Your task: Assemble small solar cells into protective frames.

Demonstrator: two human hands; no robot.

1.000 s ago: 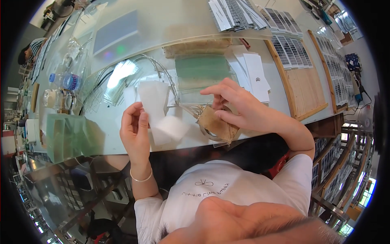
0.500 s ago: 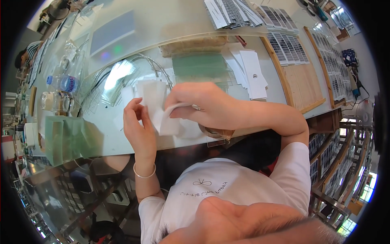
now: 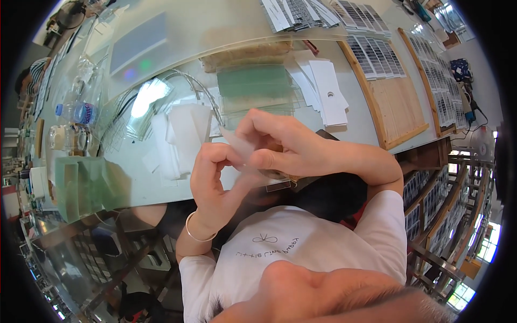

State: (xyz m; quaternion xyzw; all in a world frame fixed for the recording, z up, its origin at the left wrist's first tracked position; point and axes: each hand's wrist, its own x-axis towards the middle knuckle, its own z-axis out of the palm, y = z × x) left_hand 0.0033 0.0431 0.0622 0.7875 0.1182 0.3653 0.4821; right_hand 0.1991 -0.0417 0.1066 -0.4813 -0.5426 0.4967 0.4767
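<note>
My two hands meet above the near edge of the table. Between them is a thin, translucent white sheet [image 3: 236,142]. My right hand [image 3: 288,144] pinches it with thumb and fingers. My left hand [image 3: 212,180], a bangle at its wrist, curls its fingers round the sheet's lower end; its thumb tip is blurred. Left of the hands lies a loose pile of white sheets [image 3: 188,129] on the table. Just beyond the hands sits a stack of green-tinted glass panes [image 3: 253,83]. A roundish brown thing is partly hidden beneath my right hand.
White cards [image 3: 327,91] fan out at the right, beside a wooden tray [image 3: 396,107] with dark gridded panels. Thick green glass blocks [image 3: 81,185] stand at the left edge, near a plastic bottle [image 3: 78,112]. A large clear sheet [image 3: 204,29] covers the far side.
My right hand has brought the white sheet off the pile toward me. My left hand has moved right from the pile to meet it. The view has shifted slightly.
</note>
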